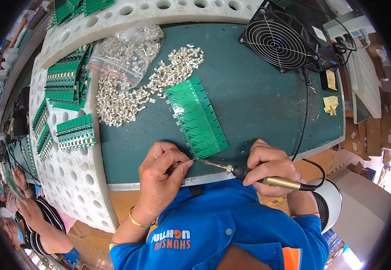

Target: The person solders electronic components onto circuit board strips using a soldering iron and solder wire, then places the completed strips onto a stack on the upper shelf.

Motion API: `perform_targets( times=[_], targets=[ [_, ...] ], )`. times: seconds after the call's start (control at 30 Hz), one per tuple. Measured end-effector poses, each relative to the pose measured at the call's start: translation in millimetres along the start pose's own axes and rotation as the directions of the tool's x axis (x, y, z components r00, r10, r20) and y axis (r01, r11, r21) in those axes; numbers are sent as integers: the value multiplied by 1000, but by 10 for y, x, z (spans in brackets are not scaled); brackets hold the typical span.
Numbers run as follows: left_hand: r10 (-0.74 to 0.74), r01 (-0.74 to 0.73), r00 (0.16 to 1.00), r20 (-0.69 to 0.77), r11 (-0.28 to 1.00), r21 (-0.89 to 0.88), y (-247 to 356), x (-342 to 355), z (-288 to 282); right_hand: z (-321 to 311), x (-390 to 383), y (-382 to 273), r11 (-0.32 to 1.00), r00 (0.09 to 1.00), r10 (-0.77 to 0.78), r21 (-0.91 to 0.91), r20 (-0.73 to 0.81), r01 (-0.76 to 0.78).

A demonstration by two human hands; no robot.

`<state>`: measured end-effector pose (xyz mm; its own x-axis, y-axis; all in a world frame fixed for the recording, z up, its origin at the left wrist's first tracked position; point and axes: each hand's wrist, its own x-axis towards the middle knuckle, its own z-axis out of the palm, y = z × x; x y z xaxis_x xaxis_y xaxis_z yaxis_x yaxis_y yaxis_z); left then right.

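Observation:
My right hand (272, 168) is closed around a soldering iron (278, 182) with a dark grip and a gold-coloured rear end. Its metal tip points left and meets the near corner of a green circuit board panel (197, 119) on the bench. Close by, my left hand (164, 173) is pinched shut at that same corner; what lies between its fingertips is too small to make out. Thin pins stick out along the panel's left edge. Beyond the panel lies a loose heap of small white connectors (123, 105), partly under a clear plastic bag (130, 51) of more connectors.
White foam with round holes (69, 168) borders the bench on the left, holding several populated boards (76, 131). A black fan (276, 42) stands at the far right; the iron's cord (307, 112) runs near it. Yellow sponge (330, 105) sits rightward. Another person (42, 220) works at left.

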<state>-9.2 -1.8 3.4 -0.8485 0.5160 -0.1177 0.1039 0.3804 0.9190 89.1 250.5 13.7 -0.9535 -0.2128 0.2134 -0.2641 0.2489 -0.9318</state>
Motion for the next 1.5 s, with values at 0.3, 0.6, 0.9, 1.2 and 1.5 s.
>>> perform_targets(
  times=[0.3,0.6,0.9,1.2,1.5],
  targets=[
    [-17,17,1000,3,1000,7,7,20,4,-22,24,54,1000,1000,5,8,7,-5],
    [-17,17,1000,6,1000,6,-13,22,-1,-54,62,86,1000,999,-8,8,53,7],
    [59,-59,998,2,997,50,-50,19,-3,-63,96,49,1000,998,0,6,70,0],
    [82,-83,997,13,994,66,-69,20,5,-64,90,49,1000,997,27,3,69,-27],
    [13,-14,999,-52,1000,-17,-52,-7,-32,-149,2,12,999,1000,11,44,-11,-11]
  ],
)
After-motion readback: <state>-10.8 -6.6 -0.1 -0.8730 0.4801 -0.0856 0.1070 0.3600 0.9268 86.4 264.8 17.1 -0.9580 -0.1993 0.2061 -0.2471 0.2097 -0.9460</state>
